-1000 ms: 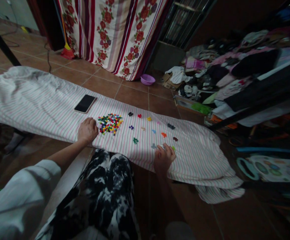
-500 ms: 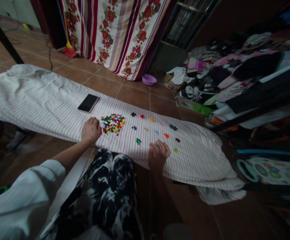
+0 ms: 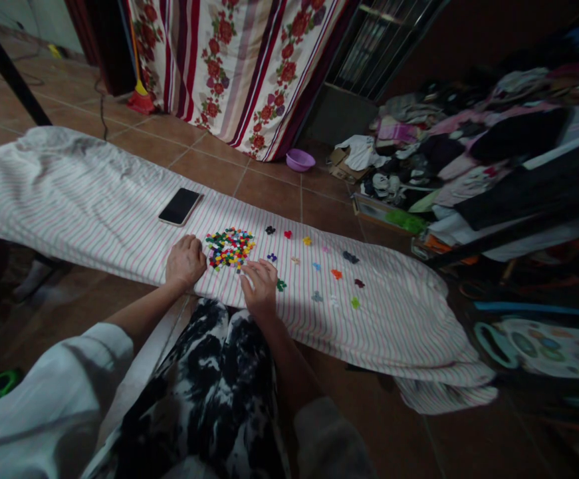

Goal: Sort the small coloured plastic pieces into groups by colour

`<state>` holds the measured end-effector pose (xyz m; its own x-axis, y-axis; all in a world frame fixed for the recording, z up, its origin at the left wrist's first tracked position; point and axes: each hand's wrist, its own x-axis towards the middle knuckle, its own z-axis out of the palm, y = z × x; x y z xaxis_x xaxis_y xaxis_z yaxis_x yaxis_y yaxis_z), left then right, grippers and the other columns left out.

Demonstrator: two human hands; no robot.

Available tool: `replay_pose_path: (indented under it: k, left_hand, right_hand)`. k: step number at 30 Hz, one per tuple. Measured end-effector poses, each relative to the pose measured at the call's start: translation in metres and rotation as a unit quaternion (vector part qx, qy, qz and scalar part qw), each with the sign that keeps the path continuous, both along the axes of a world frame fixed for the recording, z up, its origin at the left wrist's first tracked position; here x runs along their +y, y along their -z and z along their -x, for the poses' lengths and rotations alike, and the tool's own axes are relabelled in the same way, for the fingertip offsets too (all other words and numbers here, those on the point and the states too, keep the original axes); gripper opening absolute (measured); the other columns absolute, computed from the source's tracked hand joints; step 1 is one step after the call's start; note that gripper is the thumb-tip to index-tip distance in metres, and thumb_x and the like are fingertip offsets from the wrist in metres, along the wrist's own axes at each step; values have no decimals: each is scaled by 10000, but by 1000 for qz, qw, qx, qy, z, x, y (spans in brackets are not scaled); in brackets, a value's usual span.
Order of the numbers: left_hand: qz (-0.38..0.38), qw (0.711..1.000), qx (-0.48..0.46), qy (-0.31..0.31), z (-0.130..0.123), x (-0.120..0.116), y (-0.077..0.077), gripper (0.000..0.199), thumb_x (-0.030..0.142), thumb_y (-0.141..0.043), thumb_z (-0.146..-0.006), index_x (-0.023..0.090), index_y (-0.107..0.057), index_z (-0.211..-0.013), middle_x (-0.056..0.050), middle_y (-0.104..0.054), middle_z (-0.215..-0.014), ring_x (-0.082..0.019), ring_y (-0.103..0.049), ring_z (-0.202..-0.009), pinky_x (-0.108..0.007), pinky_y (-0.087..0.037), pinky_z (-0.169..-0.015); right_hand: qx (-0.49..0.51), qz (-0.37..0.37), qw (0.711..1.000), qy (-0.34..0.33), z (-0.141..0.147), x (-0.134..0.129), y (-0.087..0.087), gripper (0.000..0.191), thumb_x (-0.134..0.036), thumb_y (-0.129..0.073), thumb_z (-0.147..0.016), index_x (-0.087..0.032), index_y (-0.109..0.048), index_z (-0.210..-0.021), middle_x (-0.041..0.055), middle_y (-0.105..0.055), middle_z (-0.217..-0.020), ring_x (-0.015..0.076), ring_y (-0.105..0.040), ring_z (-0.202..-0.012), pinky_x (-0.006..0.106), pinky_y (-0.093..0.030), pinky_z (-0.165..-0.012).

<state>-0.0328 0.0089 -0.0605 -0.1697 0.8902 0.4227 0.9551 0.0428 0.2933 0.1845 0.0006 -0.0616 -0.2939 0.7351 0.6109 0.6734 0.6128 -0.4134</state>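
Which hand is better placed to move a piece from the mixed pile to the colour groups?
Probably the right hand: it is at the mixed pile, on the side nearer the colour groups. The left hand is on the opposite side, farther from them.

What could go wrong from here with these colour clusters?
1. The right hand, close beside the dark green cluster, might knock it.
2. The left hand, next to the multicoloured pile of small pieces, might scatter it.
3. The white cluster barely stands out from the striped cloth, so it might be overlooked.
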Motion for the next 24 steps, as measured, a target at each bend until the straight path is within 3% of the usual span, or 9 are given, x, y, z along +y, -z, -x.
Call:
replay_pose_path:
  k: [10,17,24]
  left_hand:
    - [-12,1000,-3,1,-1,0,1,200,175,-442,-818,151,-588,-952,-171,-631,-1129,-305,-547,-1146,-449,-436,-958]
    - [-6,1000,-16,4,-1,0,1,237,176,-435,-825,130,-601,-986,-192,-620,-1176,-307,-534,-1175,-454,-428,-987]
    - [-7,1000,-13,0,-1,0,4,256,183,-437,-833,116,-603,-1016,-201,-613,-1210,-314,-523,-1199,-452,-428,-992]
  right_hand:
    - [-77,136,987,39,50,28,-17,221,-321,-593,-905,-259,-696,-1091,56,-639,-1105,265,-396,-1211,424,-327,-1009]
    - [-114,152,980,56,63,35,-18,160,-322,-595,-900,-274,-720,-987,64,-638,-1074,263,-407,-1172,417,-319,-989]
    - [-84,164,981,57,64,36,-14,150,-303,-579,-912,-279,-714,-973,47,-654,-1061,249,-428,-1169,399,-326,-984]
